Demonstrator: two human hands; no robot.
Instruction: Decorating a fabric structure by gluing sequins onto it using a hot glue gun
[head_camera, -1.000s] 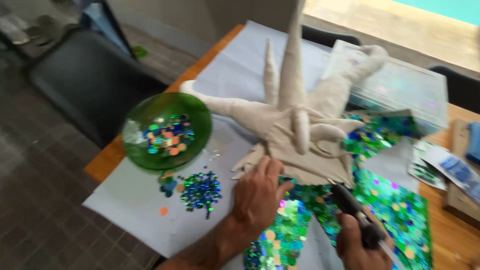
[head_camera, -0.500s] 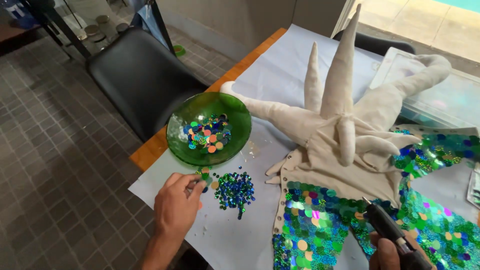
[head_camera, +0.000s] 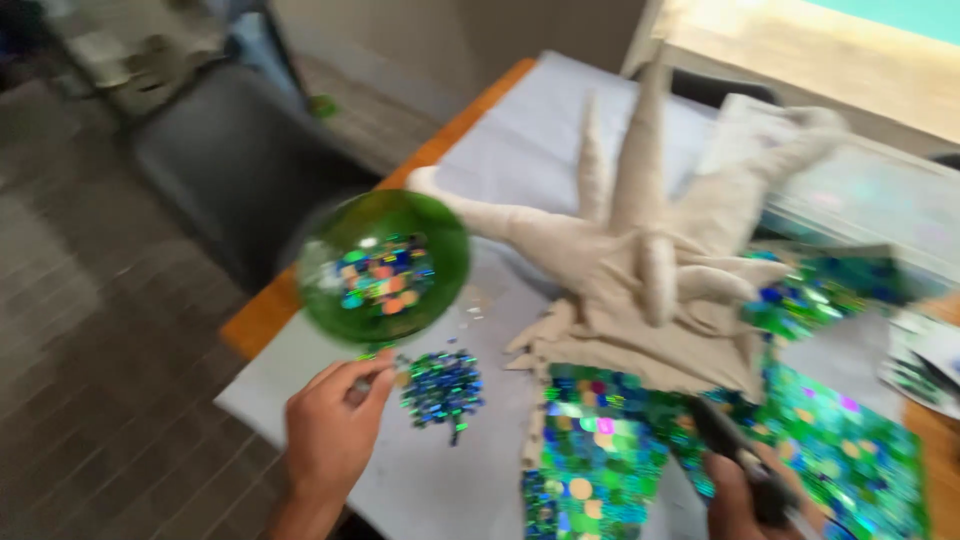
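Fingertips (head_camera: 372, 378) beside glittery sequin heap (head_camera: 441, 388), glass bowl (head_camera: 384, 266)

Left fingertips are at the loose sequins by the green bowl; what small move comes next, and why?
Probably pinch one sequin from the blue-green sequin pile: the left hand has its fingertips beside it, below the green glass bowl, while the right hand holds a dark tool over the sequinned fabric.

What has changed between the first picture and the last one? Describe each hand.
The left hand left the beige fabric figure and moved left to the loose sequins below the green bowl, pinching there. The right hand still holds its dark tool; figure and bowl unmoved.
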